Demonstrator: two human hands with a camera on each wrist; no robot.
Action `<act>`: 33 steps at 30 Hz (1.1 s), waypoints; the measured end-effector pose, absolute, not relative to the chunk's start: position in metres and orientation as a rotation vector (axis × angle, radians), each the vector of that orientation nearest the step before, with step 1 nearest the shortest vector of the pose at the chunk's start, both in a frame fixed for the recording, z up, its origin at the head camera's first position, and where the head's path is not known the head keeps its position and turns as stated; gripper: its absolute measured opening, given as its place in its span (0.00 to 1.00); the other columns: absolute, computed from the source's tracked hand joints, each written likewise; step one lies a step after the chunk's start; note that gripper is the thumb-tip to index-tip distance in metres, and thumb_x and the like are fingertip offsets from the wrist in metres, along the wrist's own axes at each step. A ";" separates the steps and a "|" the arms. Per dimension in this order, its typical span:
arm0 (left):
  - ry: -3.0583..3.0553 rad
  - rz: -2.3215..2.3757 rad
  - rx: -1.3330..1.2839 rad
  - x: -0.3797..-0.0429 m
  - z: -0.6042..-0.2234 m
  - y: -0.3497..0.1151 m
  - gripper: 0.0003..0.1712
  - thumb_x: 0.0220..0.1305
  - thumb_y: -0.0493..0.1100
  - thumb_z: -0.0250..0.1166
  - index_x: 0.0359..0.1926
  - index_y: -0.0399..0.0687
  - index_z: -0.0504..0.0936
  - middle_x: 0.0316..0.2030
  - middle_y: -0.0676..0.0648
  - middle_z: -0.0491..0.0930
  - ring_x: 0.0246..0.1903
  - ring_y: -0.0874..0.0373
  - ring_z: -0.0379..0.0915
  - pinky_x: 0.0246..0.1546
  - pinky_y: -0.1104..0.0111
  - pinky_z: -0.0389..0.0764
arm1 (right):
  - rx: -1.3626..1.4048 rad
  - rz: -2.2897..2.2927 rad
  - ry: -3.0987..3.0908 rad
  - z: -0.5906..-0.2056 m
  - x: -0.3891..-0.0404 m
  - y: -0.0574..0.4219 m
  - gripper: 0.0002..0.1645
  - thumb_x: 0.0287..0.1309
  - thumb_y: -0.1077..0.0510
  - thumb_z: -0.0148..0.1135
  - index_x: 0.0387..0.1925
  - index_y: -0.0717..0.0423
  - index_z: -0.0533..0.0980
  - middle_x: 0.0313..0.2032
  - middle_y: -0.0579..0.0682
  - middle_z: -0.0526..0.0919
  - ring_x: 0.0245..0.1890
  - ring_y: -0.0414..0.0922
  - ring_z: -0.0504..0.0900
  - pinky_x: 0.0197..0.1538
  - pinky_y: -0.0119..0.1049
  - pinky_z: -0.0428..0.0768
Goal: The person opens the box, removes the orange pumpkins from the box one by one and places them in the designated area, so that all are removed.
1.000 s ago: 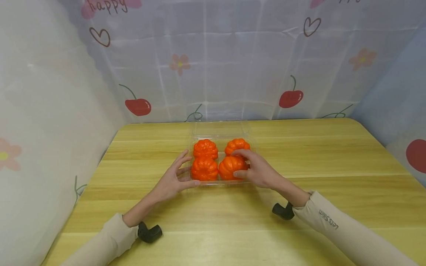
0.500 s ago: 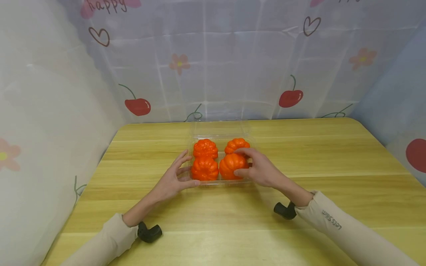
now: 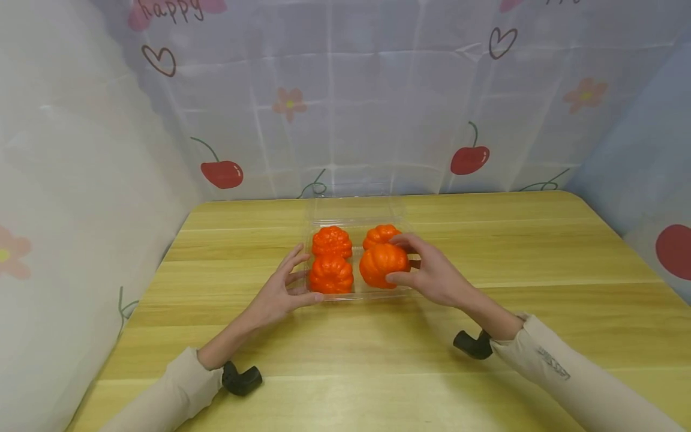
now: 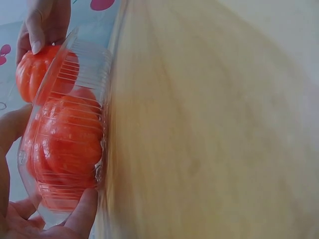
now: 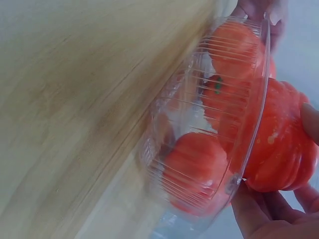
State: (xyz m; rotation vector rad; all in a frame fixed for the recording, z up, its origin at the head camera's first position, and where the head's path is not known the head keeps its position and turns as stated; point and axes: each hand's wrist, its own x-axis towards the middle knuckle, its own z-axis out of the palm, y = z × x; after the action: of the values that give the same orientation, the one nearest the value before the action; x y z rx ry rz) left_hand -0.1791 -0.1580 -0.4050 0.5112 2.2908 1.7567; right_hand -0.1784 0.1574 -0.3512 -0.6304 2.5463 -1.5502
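An orange ribbed pumpkin is pinched between the thumb and fingers of my right hand. In both wrist views it sits partly above the rim of a clear plastic box. Two more pumpkins stand in the box's left half, a front one and a back one. Behind the held pumpkin, another pumpkin is partly covered. My left hand rests at the box's front left corner, fingers spread along the left side and thumb along the front.
The box's clear lid stands folded back behind it. Under everything is a wooden table, its rear edge against a printed curtain. Black elbow-shaped pieces hang at the left wrist and right wrist.
My right hand has raised the front right pumpkin and shifted it slightly to the right. The left hand stays at the box corner.
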 end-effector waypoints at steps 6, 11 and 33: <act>2.292 1.751 0.525 -0.179 -0.406 -0.159 0.58 0.57 0.40 0.75 0.78 0.45 0.47 0.76 0.43 0.46 0.68 0.37 0.58 0.59 0.55 0.73 | -0.653 -1.545 2.560 -0.352 -0.176 0.160 0.38 0.55 0.64 0.72 0.65 0.65 0.66 0.63 0.60 0.70 0.58 0.56 0.73 0.61 0.53 0.74; 2.290 1.754 0.524 -0.180 -0.407 -0.160 0.57 0.57 0.40 0.75 0.78 0.46 0.47 0.75 0.44 0.47 0.68 0.37 0.58 0.59 0.56 0.73 | -0.646 -1.553 2.606 -0.351 -0.172 0.165 0.37 0.53 0.64 0.73 0.64 0.65 0.68 0.62 0.59 0.70 0.58 0.57 0.74 0.61 0.54 0.74; 2.264 1.774 0.523 -0.180 -0.407 -0.160 0.58 0.57 0.39 0.75 0.78 0.47 0.47 0.75 0.43 0.48 0.68 0.38 0.58 0.60 0.56 0.73 | -0.582 -1.686 2.508 -0.333 -0.151 0.191 0.40 0.56 0.66 0.71 0.66 0.62 0.62 0.63 0.60 0.67 0.59 0.60 0.71 0.50 0.38 0.82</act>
State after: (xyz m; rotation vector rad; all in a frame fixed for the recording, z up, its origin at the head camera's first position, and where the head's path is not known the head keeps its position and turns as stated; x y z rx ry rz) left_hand -0.1798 -0.1599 -0.4073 0.5230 2.2636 1.7745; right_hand -0.1515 0.1905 -0.3329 -0.5817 2.5083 -1.6864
